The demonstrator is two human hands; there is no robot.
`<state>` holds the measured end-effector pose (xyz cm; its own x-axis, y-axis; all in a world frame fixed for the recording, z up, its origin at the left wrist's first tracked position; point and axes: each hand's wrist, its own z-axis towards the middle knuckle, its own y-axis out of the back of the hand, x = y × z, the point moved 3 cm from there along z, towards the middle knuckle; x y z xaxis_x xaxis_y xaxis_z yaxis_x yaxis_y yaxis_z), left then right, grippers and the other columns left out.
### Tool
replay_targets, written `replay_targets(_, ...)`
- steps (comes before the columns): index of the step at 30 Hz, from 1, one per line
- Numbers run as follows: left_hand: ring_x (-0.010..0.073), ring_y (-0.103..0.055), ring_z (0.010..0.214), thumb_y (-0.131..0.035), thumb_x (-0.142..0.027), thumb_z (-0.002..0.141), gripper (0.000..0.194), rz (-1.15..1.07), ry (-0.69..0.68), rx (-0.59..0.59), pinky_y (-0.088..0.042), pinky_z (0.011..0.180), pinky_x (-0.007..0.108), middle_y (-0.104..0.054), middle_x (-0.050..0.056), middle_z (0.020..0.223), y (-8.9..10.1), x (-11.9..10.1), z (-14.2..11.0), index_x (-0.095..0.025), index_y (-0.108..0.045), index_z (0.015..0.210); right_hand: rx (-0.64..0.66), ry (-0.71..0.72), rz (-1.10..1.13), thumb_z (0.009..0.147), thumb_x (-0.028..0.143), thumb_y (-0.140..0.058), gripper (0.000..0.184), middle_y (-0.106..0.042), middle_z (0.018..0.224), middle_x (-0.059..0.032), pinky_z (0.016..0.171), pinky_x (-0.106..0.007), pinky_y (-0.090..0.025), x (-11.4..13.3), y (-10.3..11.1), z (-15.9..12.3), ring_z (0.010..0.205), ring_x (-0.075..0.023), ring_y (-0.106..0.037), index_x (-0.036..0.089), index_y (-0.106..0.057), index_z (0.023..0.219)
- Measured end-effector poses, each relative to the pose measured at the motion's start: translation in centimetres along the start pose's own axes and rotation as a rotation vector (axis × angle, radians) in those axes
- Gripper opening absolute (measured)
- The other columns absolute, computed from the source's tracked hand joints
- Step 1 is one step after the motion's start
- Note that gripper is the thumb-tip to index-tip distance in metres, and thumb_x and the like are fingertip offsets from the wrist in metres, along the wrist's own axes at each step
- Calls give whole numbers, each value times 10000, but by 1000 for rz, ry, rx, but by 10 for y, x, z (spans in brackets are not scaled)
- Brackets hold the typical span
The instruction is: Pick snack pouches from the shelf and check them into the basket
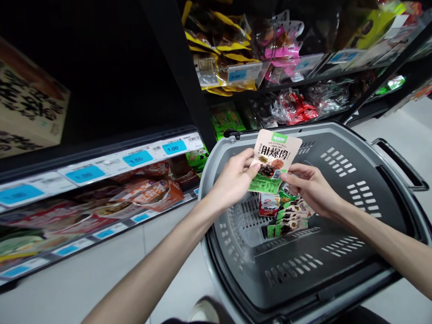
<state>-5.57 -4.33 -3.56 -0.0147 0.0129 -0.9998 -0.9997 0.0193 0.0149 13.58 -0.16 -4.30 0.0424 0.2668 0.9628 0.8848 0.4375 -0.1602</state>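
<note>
Between my two hands is a small pink and green snack packet (273, 162) with dark printed characters, tilted toward me above the basket. My left hand (234, 173) pinches its left edge, thumb on the front. At the lower right edge, my right hand (312, 186) grips it with thumb and fingers. Beneath it stands a grey shopping basket (346, 201). On its bottom lie several similar pink and green packets (290, 218) in a row, beside a red and white packet (269, 204). The fingers behind the held packet are partly hidden.
Dark shelves hold bagged snacks in yellow (224, 32), pink (282, 49) and red (301, 105). A shelf edge with blue price tags (137, 158) runs along the left, near a printed carton (19, 94). A shoe (204, 310) shows on the pale floor (163, 274).
</note>
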Motion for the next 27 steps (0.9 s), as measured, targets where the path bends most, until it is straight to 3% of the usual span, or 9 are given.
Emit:
replay_targets(5,221,-689,941,-574,-290,937,200,68,-36,-14,-535,909,380,-750,87,1057,1,0,0,-162,-637,1076,7,-4,-31,714,347,-906,218,-732,902,-7,541,-266,-311,-3,1,-1,603,-77,-426,228,-798,862)
replay_targets(16,246,-709,968,-584,-308,942,249,98,-15,-24,-561,867,374,-775,96,1053,4,6,-1,-167,-658,1134,12,18,-94,721,384,-897,247,-728,913,-25,522,-250,-330,-5,3,1,610,-85,-448,223,-798,880)
replay_targets(22,266,-712,970,-558,-284,941,294,178,-74,-128,-558,899,402,-770,92,1043,4,0,-2,-191,-697,1183,124,56,-259,660,373,-932,295,-650,667,-23,546,-318,-462,8,3,-5,600,-164,-529,231,-820,893)
replay_targets(25,280,-706,1040,-525,-278,953,349,211,-99,-142,-541,955,403,-766,104,1105,3,1,0,-202,-699,1247,170,139,-393,666,399,-921,226,-653,656,-52,591,-362,-541,16,3,-6,647,-221,-600,214,-794,689)
replay_targets(27,286,-695,1100,-519,-283,954,397,197,-101,-137,-527,990,395,-757,111,1174,3,1,3,-207,-679,1310,165,167,-417,699,418,-897,221,-705,737,-75,664,-378,-595,16,5,-4,699,-245,-654,219,-807,730)
